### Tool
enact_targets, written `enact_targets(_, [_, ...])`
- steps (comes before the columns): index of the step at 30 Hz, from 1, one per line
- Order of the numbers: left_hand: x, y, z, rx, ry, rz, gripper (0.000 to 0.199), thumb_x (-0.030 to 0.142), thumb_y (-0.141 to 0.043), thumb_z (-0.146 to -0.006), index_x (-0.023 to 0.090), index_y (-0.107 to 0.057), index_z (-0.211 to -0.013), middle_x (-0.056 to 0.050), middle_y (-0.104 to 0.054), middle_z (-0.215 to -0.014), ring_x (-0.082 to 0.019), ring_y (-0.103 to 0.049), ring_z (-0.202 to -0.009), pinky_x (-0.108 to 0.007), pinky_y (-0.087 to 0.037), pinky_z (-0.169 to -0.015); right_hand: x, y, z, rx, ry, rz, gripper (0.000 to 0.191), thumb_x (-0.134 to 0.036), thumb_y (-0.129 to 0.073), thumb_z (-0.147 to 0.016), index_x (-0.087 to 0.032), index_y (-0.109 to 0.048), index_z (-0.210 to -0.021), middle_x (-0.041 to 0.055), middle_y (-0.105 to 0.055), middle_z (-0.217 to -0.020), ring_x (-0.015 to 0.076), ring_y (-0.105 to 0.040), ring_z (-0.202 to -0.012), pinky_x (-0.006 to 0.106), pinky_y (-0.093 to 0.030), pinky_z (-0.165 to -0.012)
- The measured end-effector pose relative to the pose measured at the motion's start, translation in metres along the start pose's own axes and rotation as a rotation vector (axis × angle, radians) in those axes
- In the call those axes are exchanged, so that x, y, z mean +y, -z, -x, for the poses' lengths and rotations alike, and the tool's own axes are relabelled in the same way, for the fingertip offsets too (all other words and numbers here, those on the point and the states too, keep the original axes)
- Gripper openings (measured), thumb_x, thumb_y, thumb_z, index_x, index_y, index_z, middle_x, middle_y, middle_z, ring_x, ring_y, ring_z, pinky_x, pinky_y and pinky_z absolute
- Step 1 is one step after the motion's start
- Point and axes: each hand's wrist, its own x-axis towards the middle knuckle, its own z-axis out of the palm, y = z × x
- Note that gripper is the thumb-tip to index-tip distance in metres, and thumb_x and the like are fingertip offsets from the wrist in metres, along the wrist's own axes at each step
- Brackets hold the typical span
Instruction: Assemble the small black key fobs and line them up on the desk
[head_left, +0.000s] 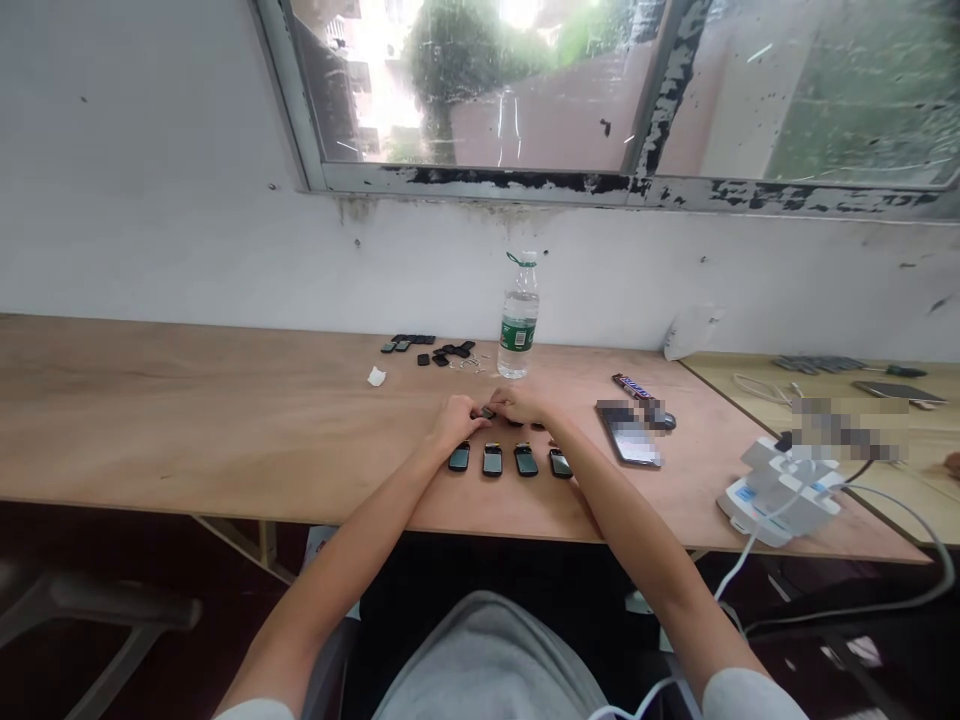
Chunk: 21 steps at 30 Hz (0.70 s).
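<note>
A small dark device (487,412) is held just above or against the wooden table (225,420), on the far side of a row of four screened units (492,460). It seems to be pinched by the left hand (456,420), with thumb and fingers nearly closed on it; its far edge is met by the bent fingertips of the right hand (520,405), though whether it is truly gripped there cannot be told. For fine handling of this kind, the piece is probably best steadied at its edges by one hand, with only light pressure applied by the other, so that the face is neither smeared nor flexed. The wrists would best be kept low and the nearby units left untouched, since the row could easily be nudged by the right forearm, which is passed close to its right-hand end. Both arms are stretched forward from the near edge and angled inward, so that the fingertips are brought together; the left hand is turned with its back upward, and the right is curled in from the right. Farther off, loose black parts (454,351) are scattered to the left of a water bottle (517,330), and a scrap of white paper (376,376) is seen beyond the left hand.
</note>
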Motion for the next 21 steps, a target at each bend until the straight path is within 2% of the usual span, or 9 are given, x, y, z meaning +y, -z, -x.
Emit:
enact_targets(3, [0.001,0.000,0.000,0.013,0.014,0.033,0.017,0.035,-0.088,-0.078,0.020,-0.086,-0.085,-0.008,-0.079,-0.088,-0.024,-0.069,-0.082,-0.031,-0.048,-0.072,0.015,0.001,0.005,0.092,-0.020,-0.028,0.034,-0.013,-0.048,-0.100,-0.017,-0.076,-0.119,0.0104,-0.076,-0.119,0.0199,-0.070,-0.102,0.029,-0.055,-0.091])
enact_targets(5, [0.003,-0.001,0.000,0.009,0.037,0.078,0.013,0.031,-0.088,-0.078,0.020,-0.085,-0.084,-0.007,-0.079,-0.089,-0.023,-0.069,-0.081,-0.030,-0.049,-0.073,0.028,0.003,0.011,0.147,-0.058,-0.014,0.040,-0.007,-0.044,-0.099,-0.016,-0.076,-0.121,0.0118,-0.075,-0.123,0.0219,-0.070,-0.109,0.034,-0.055,-0.097])
enact_targets(7, [0.005,-0.002,0.000,0.002,0.054,0.117,0.007,0.026,-0.086,-0.080,0.020,-0.085,-0.084,-0.006,-0.079,-0.088,-0.020,-0.070,-0.077,-0.029,-0.050,-0.071,0.039,0.005,0.018,0.164,-0.041,0.005,0.042,-0.001,-0.044,-0.094,-0.016,-0.078,-0.114,0.0120,-0.075,-0.122,0.0230,-0.070,-0.111,0.036,-0.056,-0.098])
enact_targets(11, [0.003,-0.004,0.000,0.005,0.061,0.138,0.004,0.024,-0.085,-0.081,0.021,-0.085,-0.084,-0.004,-0.079,-0.086,-0.019,-0.070,-0.077,-0.028,-0.051,-0.070,0.051,0.009,0.026,0.114,0.067,0.011,0.048,0.005,-0.044,-0.085,-0.016,-0.080,-0.108,0.0100,-0.077,-0.114,0.0218,-0.070,-0.105,0.033,-0.057,-0.095])
enact_targets(14, [0.000,-0.003,0.001,0.035,0.068,0.129,0.012,0.026,-0.088,-0.079,0.021,-0.085,-0.089,-0.005,-0.078,-0.092,-0.021,-0.070,-0.082,-0.029,-0.052,-0.074,0.052,0.011,0.027,0.075,0.033,0.050,0.049,0.007,-0.047,-0.082,-0.016,-0.080,-0.111,0.0098,-0.077,-0.113,0.0219,-0.070,-0.102,0.031,-0.056,-0.091])
enact_targets(16, [0.003,0.000,0.001,0.081,0.037,0.081,0.014,0.029,-0.086,-0.082,0.022,-0.085,-0.094,-0.006,-0.076,-0.098,-0.021,-0.070,-0.087,-0.030,-0.052,-0.077,0.051,0.012,0.025,0.072,-0.014,0.078,0.048,0.006,-0.049,-0.082,-0.015,-0.079,-0.112,0.0103,-0.077,-0.113,0.0217,-0.070,-0.098,0.030,-0.055,-0.087])
enact_targets(19, [0.019,0.005,-0.002,0.118,-0.094,-0.066,0.016,0.035,-0.074,-0.094,0.024,-0.085,-0.097,-0.007,-0.073,-0.106,-0.022,-0.069,-0.094,-0.032,-0.051,-0.085,0.049,0.013,0.022,0.080,-0.058,0.124,0.040,0.002,-0.053,-0.085,-0.015,-0.079,-0.111,0.0108,-0.078,-0.111,0.0211,-0.070,-0.094,0.028,-0.053,-0.084])
enact_targets(21, [0.037,0.006,-0.006,0.073,-0.166,-0.167,0.025,0.038,-0.066,-0.099,0.023,-0.085,-0.096,-0.008,-0.074,-0.106,-0.025,-0.069,-0.095,-0.035,-0.050,-0.087,0.048,0.014,0.021,0.082,-0.085,0.159,0.034,-0.002,-0.057,-0.086,-0.015,-0.078,-0.110,0.0105,-0.078,-0.107,0.0209,-0.069,-0.090,0.027,-0.050,-0.079])
